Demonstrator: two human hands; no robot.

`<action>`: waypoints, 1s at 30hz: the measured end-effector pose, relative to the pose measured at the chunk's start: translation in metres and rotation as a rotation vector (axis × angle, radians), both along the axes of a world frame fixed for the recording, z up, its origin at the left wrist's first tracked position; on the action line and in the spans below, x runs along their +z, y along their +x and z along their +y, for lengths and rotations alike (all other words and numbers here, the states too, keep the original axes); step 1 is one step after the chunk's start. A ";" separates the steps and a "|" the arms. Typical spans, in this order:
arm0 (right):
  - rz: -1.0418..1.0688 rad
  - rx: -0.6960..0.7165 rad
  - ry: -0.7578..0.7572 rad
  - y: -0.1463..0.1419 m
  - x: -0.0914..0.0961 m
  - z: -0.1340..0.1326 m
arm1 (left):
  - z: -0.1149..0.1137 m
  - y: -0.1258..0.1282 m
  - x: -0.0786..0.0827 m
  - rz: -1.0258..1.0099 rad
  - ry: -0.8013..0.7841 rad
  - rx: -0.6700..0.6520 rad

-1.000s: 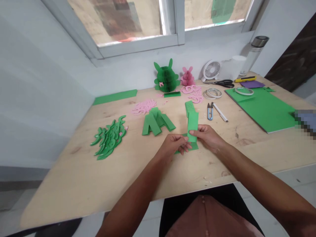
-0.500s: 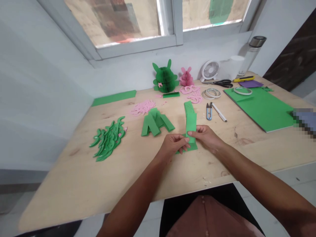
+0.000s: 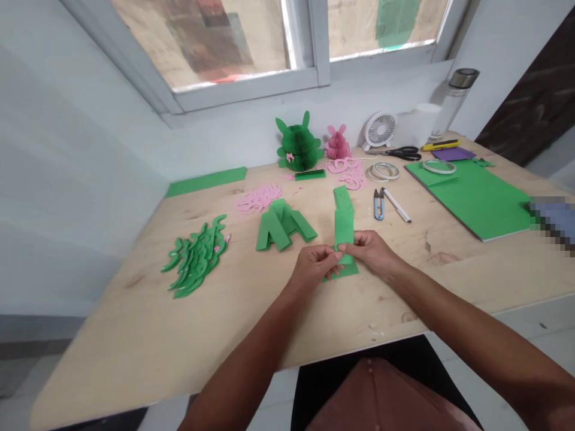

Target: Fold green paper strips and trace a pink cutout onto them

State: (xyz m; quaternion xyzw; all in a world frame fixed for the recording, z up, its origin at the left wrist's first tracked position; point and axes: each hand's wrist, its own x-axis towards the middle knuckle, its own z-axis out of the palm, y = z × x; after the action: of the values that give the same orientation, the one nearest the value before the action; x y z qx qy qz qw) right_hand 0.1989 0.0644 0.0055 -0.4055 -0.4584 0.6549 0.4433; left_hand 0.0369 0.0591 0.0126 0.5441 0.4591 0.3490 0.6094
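Right hand (image 3: 372,254) sits a touch nearer the left hand (image 3: 312,266) now, pinching the green strip (image 3: 344,226) over the worktop (image 3: 179,347) (left grip: can't tell from here). Uneven tugging could crease it crooked.

Plain green paper strip (image 3: 344,228) right of centre; purple sheet (image 3: 453,154) upper right; pale, brown-knotted bench (image 3: 215,335) below.

You've got the paper strip (image 3: 344,228) between your left hand (image 3: 312,264) and your right hand (image 3: 374,254). Left of it on the surface (image 3: 251,317), folded pieces (image 3: 277,229); farther left, a heap of cut-outs (image 3: 197,258). Rightward, snips (image 3: 378,208), then a pen (image 3: 398,205). Behind, two paper figures (image 3: 299,145) stand before the wall (image 3: 242,134), a fan (image 3: 380,130) to their right.
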 end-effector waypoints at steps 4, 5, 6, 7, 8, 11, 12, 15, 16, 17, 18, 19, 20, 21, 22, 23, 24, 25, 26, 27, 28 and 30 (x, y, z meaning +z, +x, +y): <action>0.005 0.002 0.006 0.000 0.001 -0.001 | 0.000 -0.001 0.001 -0.016 0.004 -0.018; 0.007 0.006 0.006 0.000 0.001 -0.001 | 0.001 -0.001 0.000 -0.019 0.004 -0.022; 0.010 0.011 0.006 0.000 0.001 -0.002 | 0.001 -0.001 0.000 -0.020 0.005 -0.024; 0.013 0.017 0.006 0.000 0.002 -0.002 | 0.002 -0.001 0.000 -0.022 0.005 -0.025; 0.015 0.022 0.005 0.000 0.002 -0.002 | 0.002 -0.001 0.000 -0.022 0.006 -0.025; 0.019 0.013 0.007 0.001 0.002 -0.002 | 0.003 -0.001 -0.002 -0.020 0.007 -0.019; 0.020 0.007 0.009 0.001 0.003 -0.002 | 0.003 -0.001 -0.002 -0.019 0.007 -0.017; 0.020 -0.004 0.016 0.002 0.004 -0.001 | 0.003 -0.001 -0.003 -0.015 0.008 -0.007; 0.019 -0.004 0.017 0.002 0.004 -0.001 | 0.002 0.000 -0.003 -0.014 0.008 -0.003; 0.017 -0.004 0.018 0.002 0.004 -0.001 | 0.002 0.000 -0.003 -0.012 0.008 0.001; 0.015 -0.006 0.019 0.002 0.004 -0.001 | 0.001 0.000 -0.003 -0.012 0.008 0.005; 0.011 -0.008 0.021 0.002 0.003 -0.001 | 0.001 0.000 -0.003 -0.011 0.010 0.011; 0.007 -0.011 0.023 0.002 0.003 -0.001 | 0.001 0.000 -0.002 -0.011 0.012 0.019; 0.002 -0.013 0.025 0.001 0.002 0.000 | 0.001 0.001 -0.002 -0.012 0.016 0.028; -0.003 -0.014 0.027 0.001 0.001 0.000 | 0.001 0.001 -0.002 -0.015 0.021 0.038; -0.010 -0.012 0.029 0.001 0.000 0.000 | 0.001 0.001 -0.002 -0.020 0.028 0.049; -0.017 -0.009 0.030 0.001 -0.001 0.000 | 0.001 0.001 -0.002 -0.026 0.035 0.059; -0.023 -0.006 0.032 0.001 -0.002 0.000 | 0.001 0.001 -0.001 -0.034 0.042 0.068; -0.031 -0.004 0.034 0.000 -0.002 0.001 | 0.001 0.001 -0.001 -0.043 0.049 0.074; -0.039 -0.004 0.036 0.000 -0.003 0.001 | 0.002 0.001 -0.001 -0.051 0.057 0.079; -0.048 -0.005 0.039 0.000 -0.003 0.000 | 0.002 0.001 -0.001 -0.057 0.064 0.083; -0.065 -0.005 0.044 0.000 -0.002 0.000 | 0.002 0.001 -0.002 -0.066 0.079 0.091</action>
State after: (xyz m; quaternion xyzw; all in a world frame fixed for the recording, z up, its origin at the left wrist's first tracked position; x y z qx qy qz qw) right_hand 0.1986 0.0642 0.0036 -0.4178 -0.4858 0.6300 0.4387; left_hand 0.0382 0.0607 0.0109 0.5344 0.4490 0.4120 0.5857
